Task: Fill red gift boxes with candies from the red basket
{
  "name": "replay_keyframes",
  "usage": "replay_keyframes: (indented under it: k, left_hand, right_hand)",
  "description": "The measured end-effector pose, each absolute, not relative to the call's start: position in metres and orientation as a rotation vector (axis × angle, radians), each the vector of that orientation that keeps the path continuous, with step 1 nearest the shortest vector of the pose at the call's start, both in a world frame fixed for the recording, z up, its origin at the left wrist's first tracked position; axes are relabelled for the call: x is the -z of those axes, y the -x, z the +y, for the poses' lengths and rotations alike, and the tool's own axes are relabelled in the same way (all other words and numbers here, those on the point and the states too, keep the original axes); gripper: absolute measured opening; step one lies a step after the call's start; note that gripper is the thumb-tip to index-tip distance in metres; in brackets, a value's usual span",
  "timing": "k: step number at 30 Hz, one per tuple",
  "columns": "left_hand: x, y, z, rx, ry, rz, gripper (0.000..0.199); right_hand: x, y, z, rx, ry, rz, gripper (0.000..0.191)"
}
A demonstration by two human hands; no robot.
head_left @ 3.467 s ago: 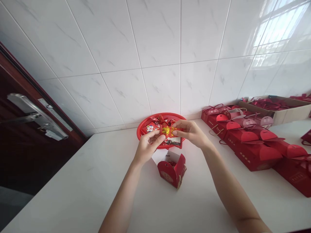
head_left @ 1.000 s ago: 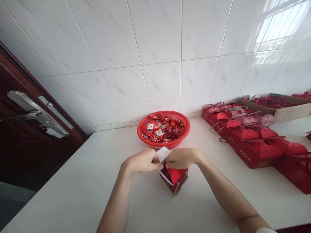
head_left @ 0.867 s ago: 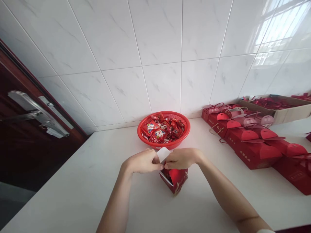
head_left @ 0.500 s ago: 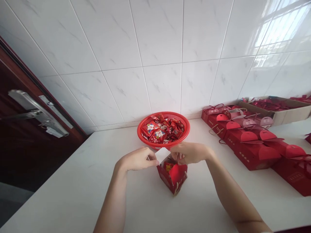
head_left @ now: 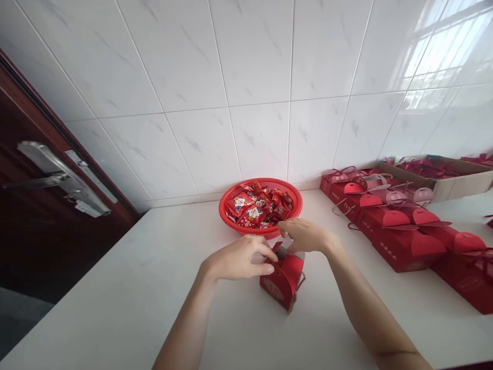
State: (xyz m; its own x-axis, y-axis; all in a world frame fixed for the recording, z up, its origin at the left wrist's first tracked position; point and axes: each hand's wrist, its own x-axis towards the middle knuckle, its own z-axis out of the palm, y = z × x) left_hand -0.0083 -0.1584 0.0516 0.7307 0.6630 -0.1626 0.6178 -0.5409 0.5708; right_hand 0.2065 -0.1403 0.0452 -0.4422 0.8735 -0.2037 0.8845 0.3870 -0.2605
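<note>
A small red gift box [head_left: 278, 289] with a pale oval label and a twine cord at its side stands on the white table in front of me. My left hand [head_left: 242, 261] is at its left top edge, thumb and fingers closed on a top flap. At the back of the box, my right hand [head_left: 306, 236] curls its fingers around another flap; its fingertips are partly hidden. Just behind both hands is a red plastic basket [head_left: 222, 213] of red-wrapped sweets [head_left: 256, 208]. What lies inside the box is mostly hidden by the flaps.
Several red gift boxes [head_left: 400, 246] stand in rows on the right. Behind them sits a cardboard carton [head_left: 458, 185] holding red ribbon-like items. A tiled wall [head_left: 258, 133] closes the back, and a dark door with a metal handle [head_left: 57, 180] is at left.
The box's upper flaps have been folded inward, covering the sweets that showed inside. The box has turned and shifted slightly right. My left hand moved right with it.
</note>
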Motion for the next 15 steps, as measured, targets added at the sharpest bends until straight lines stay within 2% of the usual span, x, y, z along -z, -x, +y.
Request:
replay_keyframes:
  k: [5,10,15]
  left_hand:
    - [-0.037,-0.007,-0.161,0.015,-2.333,0.894,0.032]
    - [-0.035,-0.007,-0.156,0.077,-2.352,0.877,0.025]
    - [-0.034,-0.004,-0.152,-0.001,-2.281,0.962,0.013]
  right_hand:
    - [-0.046,-0.209,-0.139,0.532,-1.647,2.587,0.031]
    - [-0.054,-0.219,-0.141,0.517,-1.724,2.555,0.033]
    - [-0.054,-0.224,-0.145,0.547,-1.661,2.632,0.007]
